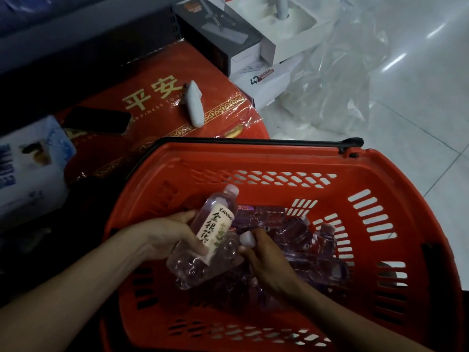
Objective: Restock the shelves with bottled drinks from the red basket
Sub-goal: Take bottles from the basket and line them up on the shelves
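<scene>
Bottled drinks counted: two in hand, at least three more lying in the red basket (380, 174). The left hand (165, 237) is wrapped around one labelled bottle (215, 224) above the basket's near-left part. Its long axis runs from the person toward the far wall, cap far and raised. The right hand (269, 265) pinches the second bottle (203, 271) at the neck. This bottle lies flatter beneath the first, cap to the right.
</scene>
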Action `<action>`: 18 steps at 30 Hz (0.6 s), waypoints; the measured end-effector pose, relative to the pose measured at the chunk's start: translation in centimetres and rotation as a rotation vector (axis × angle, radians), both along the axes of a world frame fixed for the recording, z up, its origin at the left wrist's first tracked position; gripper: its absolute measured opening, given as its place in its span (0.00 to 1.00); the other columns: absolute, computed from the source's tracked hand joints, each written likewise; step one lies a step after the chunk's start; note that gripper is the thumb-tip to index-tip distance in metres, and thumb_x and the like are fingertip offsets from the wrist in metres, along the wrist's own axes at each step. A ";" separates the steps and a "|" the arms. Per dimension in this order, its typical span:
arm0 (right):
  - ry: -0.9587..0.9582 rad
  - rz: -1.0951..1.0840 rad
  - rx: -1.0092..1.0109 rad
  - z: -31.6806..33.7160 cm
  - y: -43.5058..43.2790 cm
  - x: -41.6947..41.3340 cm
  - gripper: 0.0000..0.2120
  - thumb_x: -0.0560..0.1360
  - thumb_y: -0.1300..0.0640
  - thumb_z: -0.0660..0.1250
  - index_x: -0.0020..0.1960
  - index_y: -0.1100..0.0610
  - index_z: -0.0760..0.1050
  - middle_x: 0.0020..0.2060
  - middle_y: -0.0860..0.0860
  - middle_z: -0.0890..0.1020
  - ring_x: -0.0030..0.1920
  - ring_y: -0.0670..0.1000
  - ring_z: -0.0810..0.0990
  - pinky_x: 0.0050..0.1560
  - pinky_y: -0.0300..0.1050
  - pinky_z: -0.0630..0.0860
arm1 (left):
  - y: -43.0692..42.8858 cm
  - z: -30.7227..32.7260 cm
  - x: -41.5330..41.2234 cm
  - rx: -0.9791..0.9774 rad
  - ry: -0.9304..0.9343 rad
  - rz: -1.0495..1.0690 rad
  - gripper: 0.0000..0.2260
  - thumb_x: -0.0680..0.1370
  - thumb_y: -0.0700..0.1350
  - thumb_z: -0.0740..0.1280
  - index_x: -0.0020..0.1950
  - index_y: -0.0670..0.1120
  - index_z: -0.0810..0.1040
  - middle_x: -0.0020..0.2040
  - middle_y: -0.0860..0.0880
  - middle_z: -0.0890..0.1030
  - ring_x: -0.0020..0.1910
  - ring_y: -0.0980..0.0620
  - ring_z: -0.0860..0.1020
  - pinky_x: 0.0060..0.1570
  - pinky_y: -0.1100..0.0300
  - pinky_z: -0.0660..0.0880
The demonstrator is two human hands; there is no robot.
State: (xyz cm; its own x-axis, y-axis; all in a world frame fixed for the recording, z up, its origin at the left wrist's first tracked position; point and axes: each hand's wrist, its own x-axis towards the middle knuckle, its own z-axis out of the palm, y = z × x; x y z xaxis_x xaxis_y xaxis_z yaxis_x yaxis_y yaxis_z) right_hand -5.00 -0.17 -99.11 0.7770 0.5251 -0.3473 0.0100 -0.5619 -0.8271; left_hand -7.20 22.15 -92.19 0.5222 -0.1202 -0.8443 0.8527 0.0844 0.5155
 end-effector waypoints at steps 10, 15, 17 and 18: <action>-0.041 0.032 0.220 5.3 0.7 3.7 0.11 0.82 0.48 0.58 0.62 0.50 0.66 0.51 0.45 0.78 0.51 0.37 0.77 0.49 0.33 0.74 | -0.5 -0.8 -0.7 0.205 -0.159 0.067 0.41 0.53 0.32 0.77 0.63 0.55 0.72 0.56 0.48 0.84 0.56 0.46 0.82 0.58 0.41 0.78; 0.274 -0.086 0.167 4.3 0.9 4.1 0.29 0.73 0.34 0.68 0.69 0.30 0.59 0.68 0.50 0.64 0.70 0.55 0.66 0.66 0.56 0.72 | -2.8 -2.7 -1.1 0.200 -0.169 0.160 0.38 0.58 0.27 0.76 0.60 0.54 0.70 0.56 0.48 0.81 0.56 0.48 0.81 0.57 0.45 0.79; 0.261 -0.143 0.077 4.1 1.4 3.5 0.43 0.61 0.37 0.79 0.68 0.34 0.58 0.65 0.52 0.64 0.65 0.53 0.68 0.58 0.46 0.75 | -3.4 -3.4 -1.2 0.193 -0.147 0.180 0.38 0.59 0.25 0.74 0.62 0.53 0.70 0.57 0.46 0.81 0.56 0.47 0.80 0.53 0.46 0.81; 0.200 -0.179 0.029 3.7 1.7 3.3 0.46 0.60 0.42 0.82 0.68 0.37 0.57 0.63 0.53 0.65 0.62 0.53 0.69 0.55 0.43 0.75 | -3.6 -3.8 -1.3 0.199 -0.131 0.181 0.38 0.58 0.24 0.73 0.63 0.51 0.71 0.56 0.45 0.82 0.55 0.46 0.81 0.52 0.45 0.81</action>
State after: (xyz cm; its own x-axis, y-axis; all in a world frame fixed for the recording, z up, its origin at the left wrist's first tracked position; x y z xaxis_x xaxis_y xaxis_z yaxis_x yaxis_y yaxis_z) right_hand -1.69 1.55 -95.36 0.7754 0.3976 -0.4906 -0.2529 -0.5164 -0.8182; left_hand -8.46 18.56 -96.02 0.6265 0.1463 -0.7656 0.7579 0.1150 0.6422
